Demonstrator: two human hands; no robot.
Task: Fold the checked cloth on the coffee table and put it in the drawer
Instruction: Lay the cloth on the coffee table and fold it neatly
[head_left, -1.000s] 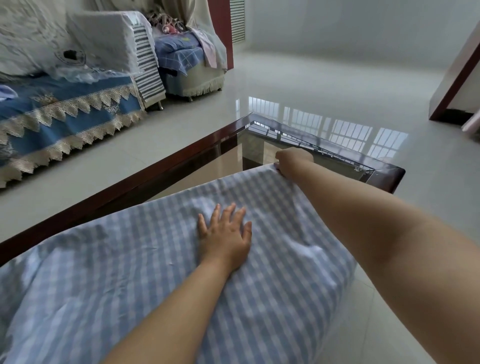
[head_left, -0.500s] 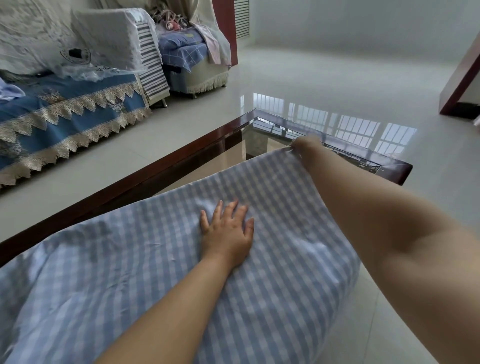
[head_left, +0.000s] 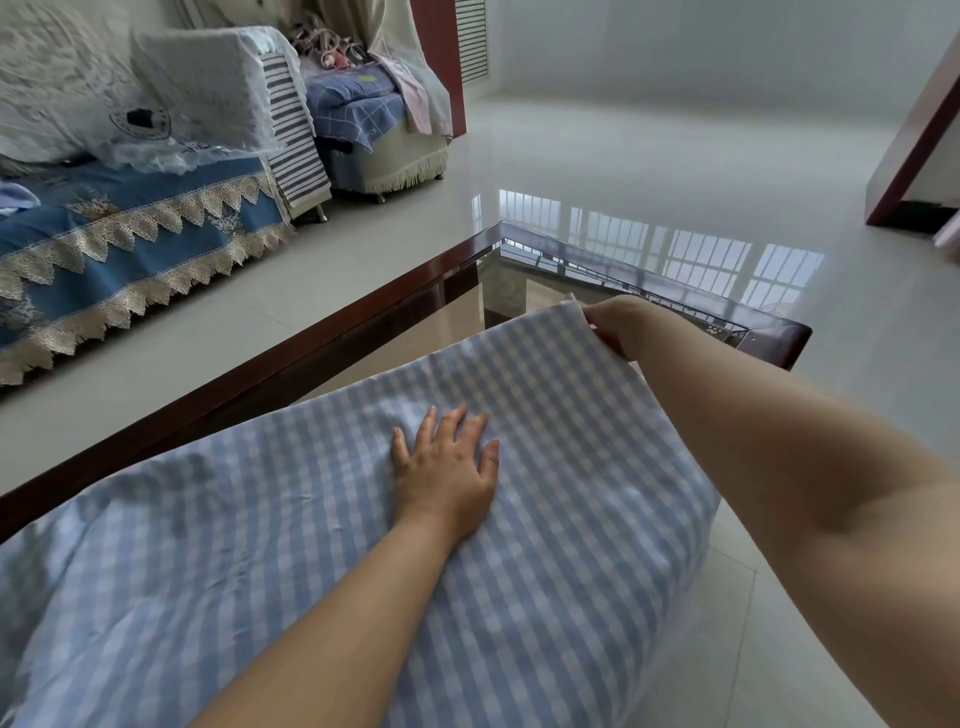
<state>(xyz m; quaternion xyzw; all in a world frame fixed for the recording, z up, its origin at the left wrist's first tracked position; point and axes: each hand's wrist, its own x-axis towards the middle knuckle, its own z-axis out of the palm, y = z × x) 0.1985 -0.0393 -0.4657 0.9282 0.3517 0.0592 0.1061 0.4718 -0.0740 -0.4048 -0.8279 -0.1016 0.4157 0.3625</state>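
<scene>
The cloth (head_left: 519, 519) lies spread over the near part of the table (head_left: 332, 343), its right side hanging off the table's edge toward the floor. Its long axis runs from the person out toward the far corner of the glass top.

The left hand (head_left: 449, 473) lies flat on the cloth, palm down, fingers (head_left: 457, 423) slightly apart and pointing away from the person; it grips nothing and seems to pin the fabric in place. Cloth lies on every side of these fingers.

The right hand (head_left: 615, 325) reaches farther out and is closed on the cloth's far corner (head_left: 571, 309), which stands a little above the glass. The pinch itself is partly hidden behind the fabric, so how the fingertips meet cannot be told.

From the right fingers, all the cloth lies back toward the person and to the left. The right hand is therefore the nearer one to the free far edge, and the fold likely turns on drawing that corner back along the long axis, over the left hand's line. No drawer shows in this view.
</scene>
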